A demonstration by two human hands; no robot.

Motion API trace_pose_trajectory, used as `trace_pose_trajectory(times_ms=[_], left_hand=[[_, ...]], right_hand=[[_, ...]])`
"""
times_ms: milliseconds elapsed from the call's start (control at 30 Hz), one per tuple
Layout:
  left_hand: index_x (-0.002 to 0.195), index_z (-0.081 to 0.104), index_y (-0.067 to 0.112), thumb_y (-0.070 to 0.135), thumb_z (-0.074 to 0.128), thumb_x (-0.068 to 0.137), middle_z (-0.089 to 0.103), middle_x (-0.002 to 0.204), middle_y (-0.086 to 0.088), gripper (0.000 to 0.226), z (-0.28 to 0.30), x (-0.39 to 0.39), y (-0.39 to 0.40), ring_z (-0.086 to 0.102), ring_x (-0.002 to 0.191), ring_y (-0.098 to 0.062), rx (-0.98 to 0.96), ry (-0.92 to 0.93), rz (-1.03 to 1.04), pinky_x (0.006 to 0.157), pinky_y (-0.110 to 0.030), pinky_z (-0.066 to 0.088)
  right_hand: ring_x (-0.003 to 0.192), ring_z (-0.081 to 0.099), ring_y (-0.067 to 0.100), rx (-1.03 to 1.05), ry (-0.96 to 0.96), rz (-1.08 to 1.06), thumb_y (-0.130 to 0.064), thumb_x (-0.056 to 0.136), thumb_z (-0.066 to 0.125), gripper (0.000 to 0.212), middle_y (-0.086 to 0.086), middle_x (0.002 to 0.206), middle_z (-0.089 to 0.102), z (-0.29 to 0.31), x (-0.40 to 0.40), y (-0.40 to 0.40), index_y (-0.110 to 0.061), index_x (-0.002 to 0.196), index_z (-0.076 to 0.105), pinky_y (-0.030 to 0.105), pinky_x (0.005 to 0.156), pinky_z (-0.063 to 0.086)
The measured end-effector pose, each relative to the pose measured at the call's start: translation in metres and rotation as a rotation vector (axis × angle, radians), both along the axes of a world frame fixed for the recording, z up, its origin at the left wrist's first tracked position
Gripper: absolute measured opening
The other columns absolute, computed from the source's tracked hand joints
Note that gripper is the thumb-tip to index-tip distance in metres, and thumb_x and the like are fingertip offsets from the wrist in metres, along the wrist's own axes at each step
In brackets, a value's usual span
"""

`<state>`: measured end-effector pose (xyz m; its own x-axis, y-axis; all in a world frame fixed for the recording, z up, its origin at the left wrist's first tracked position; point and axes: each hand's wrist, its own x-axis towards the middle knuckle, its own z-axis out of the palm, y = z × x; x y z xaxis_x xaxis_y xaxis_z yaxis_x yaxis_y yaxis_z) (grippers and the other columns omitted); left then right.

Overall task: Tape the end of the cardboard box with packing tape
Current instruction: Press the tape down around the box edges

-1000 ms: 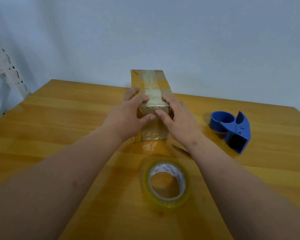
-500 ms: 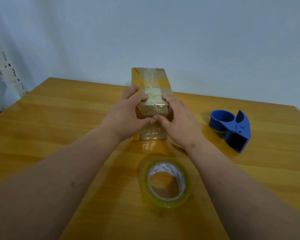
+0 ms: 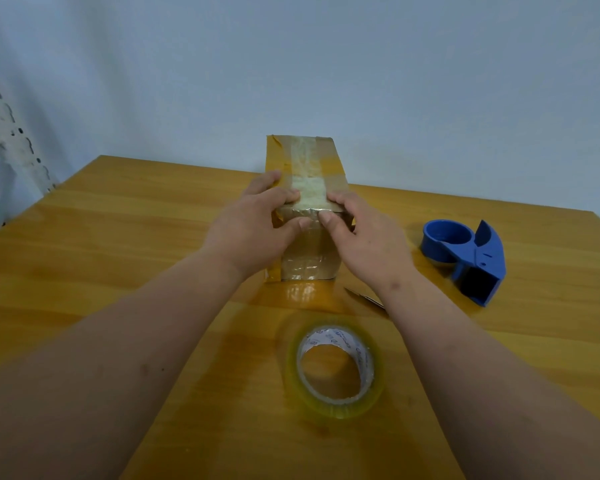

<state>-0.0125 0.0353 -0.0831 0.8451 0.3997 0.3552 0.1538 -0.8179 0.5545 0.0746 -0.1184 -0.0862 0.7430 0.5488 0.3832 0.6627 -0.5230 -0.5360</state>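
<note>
Head view, wooden surface (image 3: 84, 271). Nearest: roll of clear tape (image 3: 335, 367), lying flat, untouched. Beyond it: cardboard box (image 3: 307, 258), standing at mid-surface, its near end and top covered with glossy tape. Left hand (image 3: 253, 230) and right hand (image 3: 364, 237), both on the box's near top edge, grip pressed against it, fingers over the top, thumbs almost meeting on the end face. Right of box, apart: blue dispenser (image 3: 468, 254). Far: pale wall (image 3: 326, 64).
</note>
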Motion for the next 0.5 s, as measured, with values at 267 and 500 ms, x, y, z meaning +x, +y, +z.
trace_pose_trajectory(times_ms=[267, 500], left_hand=[[0.129, 0.058, 0.032, 0.041, 0.05, 0.093, 0.031, 0.156, 0.013, 0.038, 0.0002, -0.0015, -0.0011, 0.052, 0.12, -0.009, -0.016, -0.022, 0.002, 0.096, -0.026, 0.04], [0.141, 0.04, 0.029, 0.05, 0.046, 0.091, 0.041, 0.149, 0.01, 0.054, 0.0078, -0.0093, -0.0043, 0.057, 0.118, -0.019, 0.086, 0.072, 0.048, 0.093, -0.039, 0.049]], right_hand=[[0.117, 0.057, 0.02, -0.025, 0.027, -0.002, -0.043, 0.098, 0.043, 0.042, -0.005, 0.132, 0.062, 0.0001, -0.0022, 0.0029, -0.03, 0.138, 0.048, 0.031, 0.091, 0.043], [0.114, 0.058, 0.023, 0.095, 0.101, -0.159, -0.021, 0.097, 0.049, 0.054, 0.002, 0.138, 0.051, -0.0029, -0.0023, 0.0004, -0.027, 0.146, 0.029, 0.035, 0.088, 0.046]])
